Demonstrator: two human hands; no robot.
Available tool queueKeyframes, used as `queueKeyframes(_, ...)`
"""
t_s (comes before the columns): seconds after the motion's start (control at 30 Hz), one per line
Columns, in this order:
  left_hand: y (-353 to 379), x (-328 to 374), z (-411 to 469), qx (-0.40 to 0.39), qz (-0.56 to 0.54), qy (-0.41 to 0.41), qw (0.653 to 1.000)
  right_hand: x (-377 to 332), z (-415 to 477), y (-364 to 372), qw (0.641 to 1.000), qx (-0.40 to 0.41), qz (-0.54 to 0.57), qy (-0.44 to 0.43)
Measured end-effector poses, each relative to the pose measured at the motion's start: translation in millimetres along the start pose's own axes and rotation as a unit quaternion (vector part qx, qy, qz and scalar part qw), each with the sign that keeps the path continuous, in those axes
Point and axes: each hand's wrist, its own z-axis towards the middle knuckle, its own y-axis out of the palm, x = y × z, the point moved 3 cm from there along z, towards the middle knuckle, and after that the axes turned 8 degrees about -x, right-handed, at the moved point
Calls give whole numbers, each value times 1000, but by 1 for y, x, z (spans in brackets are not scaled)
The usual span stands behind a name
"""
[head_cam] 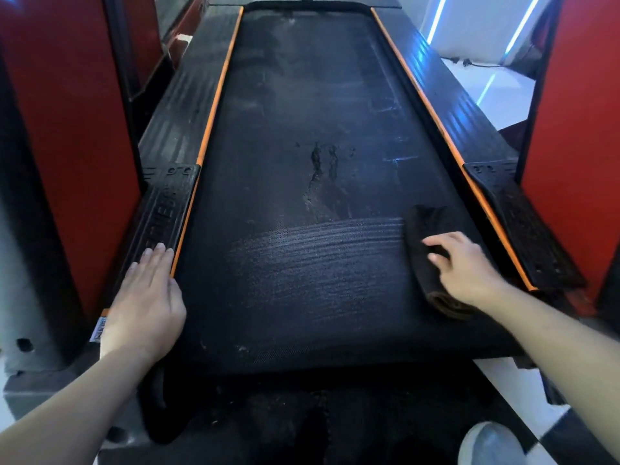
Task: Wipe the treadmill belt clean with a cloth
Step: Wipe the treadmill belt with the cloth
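The black treadmill belt (302, 135) runs away from me, edged by orange strips. A dark brown folded cloth (422, 236) lies on the belt's near right side, and my right hand (466, 266) presses on it with fingers spread over its top. A damp streaked band (318, 250) stretches left from the cloth across the belt. A smudged dirty patch (322, 172) sits in the belt's middle, farther away. My left hand (147, 297) rests flat and open on the left side rail (164, 209), holding nothing.
Red upright panels (67, 129) stand close on the left and right (577, 129) of the deck. The right side rail (530, 229) has a textured black foot pad. A white floor with blue light strips (486, 85) shows at the far right. A grey shoe (489, 444) is at the bottom right.
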Motion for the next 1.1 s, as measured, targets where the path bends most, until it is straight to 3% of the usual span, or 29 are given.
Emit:
queueKeyframes(0.2,0,0,0,5,-4,-1,1000,39,-10,-34,996,-12,-23,89)
queueKeyframes(0.4,-1,2,0,9,-1,-2,1000,15,-18,-17,990,-17,-42,136)
queueKeyframes(0.57,0,0,1,16,8,7,1000,-11,-16,-3,990,27,-26,137)
queueKeyframes(0.73,3,-1,2,26,24,14,999,-61,-10,28,996,37,-21,75)
queueKeyframes(1.1,7,-8,4,29,51,34,998,-236,-3,133,991,-28,0,-131)
